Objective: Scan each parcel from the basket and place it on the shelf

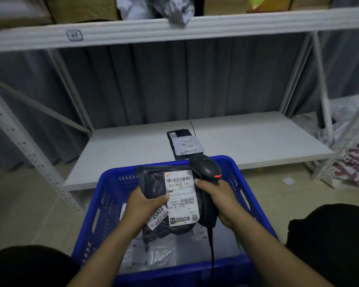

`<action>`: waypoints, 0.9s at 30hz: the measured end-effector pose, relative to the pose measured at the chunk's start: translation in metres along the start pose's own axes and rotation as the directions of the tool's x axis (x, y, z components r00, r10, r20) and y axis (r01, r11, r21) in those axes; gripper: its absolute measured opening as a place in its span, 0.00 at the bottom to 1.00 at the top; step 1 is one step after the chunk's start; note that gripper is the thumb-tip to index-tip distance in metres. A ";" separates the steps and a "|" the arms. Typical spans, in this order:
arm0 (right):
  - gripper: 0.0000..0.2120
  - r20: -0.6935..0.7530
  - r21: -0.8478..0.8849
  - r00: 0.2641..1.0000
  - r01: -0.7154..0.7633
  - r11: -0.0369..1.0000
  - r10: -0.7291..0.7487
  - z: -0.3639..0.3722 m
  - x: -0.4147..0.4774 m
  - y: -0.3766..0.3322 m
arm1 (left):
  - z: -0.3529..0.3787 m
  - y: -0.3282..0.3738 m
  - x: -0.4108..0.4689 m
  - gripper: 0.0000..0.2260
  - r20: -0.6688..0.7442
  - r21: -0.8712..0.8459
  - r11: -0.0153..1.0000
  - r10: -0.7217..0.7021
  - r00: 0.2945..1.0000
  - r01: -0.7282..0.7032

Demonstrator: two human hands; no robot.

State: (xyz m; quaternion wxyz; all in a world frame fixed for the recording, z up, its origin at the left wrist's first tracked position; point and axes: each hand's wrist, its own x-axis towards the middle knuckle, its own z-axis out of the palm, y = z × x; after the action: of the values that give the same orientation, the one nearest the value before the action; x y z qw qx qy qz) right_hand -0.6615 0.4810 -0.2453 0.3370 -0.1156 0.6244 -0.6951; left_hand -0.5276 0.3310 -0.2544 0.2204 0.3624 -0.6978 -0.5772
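Left hand (145, 206) grips black parcel (153, 183) above basket (255, 206), thumb on white label (181, 197), label facing up. Right hand (220, 201) wrapped round scanner (207, 170) handle, scanner head just right of parcel, over basket's far rim. More parcels lie in basket. One parcel on shelf (257, 137) just beyond basket.

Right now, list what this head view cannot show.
Head view:
The lower parcels in the blue basket: mostly covered by the held black parcel, left hand and right hand.
The shelf parcel's label: too small, blurred.
The barcode scanner's window: faces away.
The cardboard boxes above: cut off by the top edge.
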 end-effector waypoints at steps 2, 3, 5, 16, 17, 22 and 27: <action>0.10 0.024 -0.119 0.999 0.034 0.992 -0.031 0.007 -0.008 -0.006 | -0.003 -0.004 -0.005 0.11 -0.091 0.016 1.000 0.003 0.996 -0.002; 0.10 0.031 -0.200 0.998 0.054 0.978 -0.049 0.009 -0.011 -0.007 | -0.007 -0.007 -0.004 0.11 -0.146 0.026 1.000 0.003 0.989 0.001; 0.08 0.037 -0.353 0.997 0.081 0.932 -0.073 0.011 -0.016 -0.011 | -0.019 -0.015 0.001 0.11 -0.240 0.034 0.999 -0.009 0.971 0.018; 0.04 0.208 -0.558 0.970 0.013 0.830 0.125 0.026 -0.036 -0.030 | -0.054 -0.047 0.015 0.17 -0.414 0.081 0.992 -0.056 0.909 0.098; 0.04 0.212 -0.555 0.969 0.010 0.832 0.130 0.029 -0.036 -0.029 | -0.055 -0.048 0.015 0.16 -0.416 0.077 0.993 -0.050 0.908 0.090; 0.04 0.237 -0.532 0.957 -0.017 0.847 0.168 0.039 -0.032 -0.026 | -0.058 -0.050 0.016 0.12 -0.403 0.080 0.994 -0.034 0.915 0.072; 0.05 0.247 -0.516 0.952 -0.028 0.856 0.180 0.044 -0.026 -0.024 | -0.059 -0.052 0.017 0.13 -0.404 0.053 0.996 -0.038 0.914 0.065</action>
State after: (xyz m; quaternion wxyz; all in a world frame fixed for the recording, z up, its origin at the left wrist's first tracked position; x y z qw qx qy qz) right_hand -0.6244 0.4623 -0.2077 0.4190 -0.2649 0.7348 -0.4631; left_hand -0.4824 0.2763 -0.2929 0.3321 0.4985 -0.6463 -0.4726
